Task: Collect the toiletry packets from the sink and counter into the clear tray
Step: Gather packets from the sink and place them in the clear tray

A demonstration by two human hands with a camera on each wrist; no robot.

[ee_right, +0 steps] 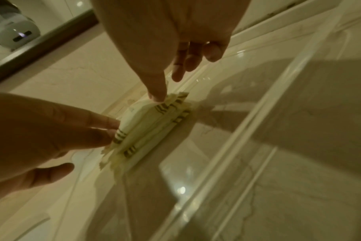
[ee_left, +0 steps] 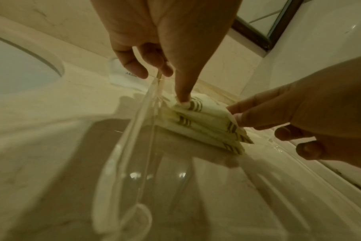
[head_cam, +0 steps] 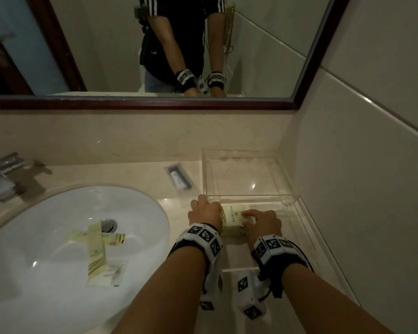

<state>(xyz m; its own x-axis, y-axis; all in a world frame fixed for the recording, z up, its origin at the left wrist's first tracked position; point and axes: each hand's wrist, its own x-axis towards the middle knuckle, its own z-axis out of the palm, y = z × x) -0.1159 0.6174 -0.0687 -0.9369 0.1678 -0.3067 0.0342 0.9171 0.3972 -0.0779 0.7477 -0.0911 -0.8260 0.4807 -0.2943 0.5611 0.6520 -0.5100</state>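
A clear tray (head_cam: 251, 195) stands on the counter against the right wall. In its near part lies a stack of pale yellow striped packets (head_cam: 234, 220). My left hand (head_cam: 211, 208) touches the stack's left end, with one digit pressing its top (ee_left: 183, 97). At the stack's right end my right hand (head_cam: 250, 216) rests straight fingertips (ee_left: 235, 112) on it. Neither hand grips anything. Several more yellow packets (head_cam: 97, 251) lie in the white sink (head_cam: 46, 213) by the drain. A clear packet with a dark item (head_cam: 180, 179) lies on the counter left of the tray.
A chrome faucet (head_cam: 5, 174) stands at the back left of the basin. A dark-framed mirror (head_cam: 155, 102) runs above the backsplash, and a tiled wall (head_cam: 360, 165) closes the right side. The tray's left wall (ee_left: 138, 124) rises beside my left hand.
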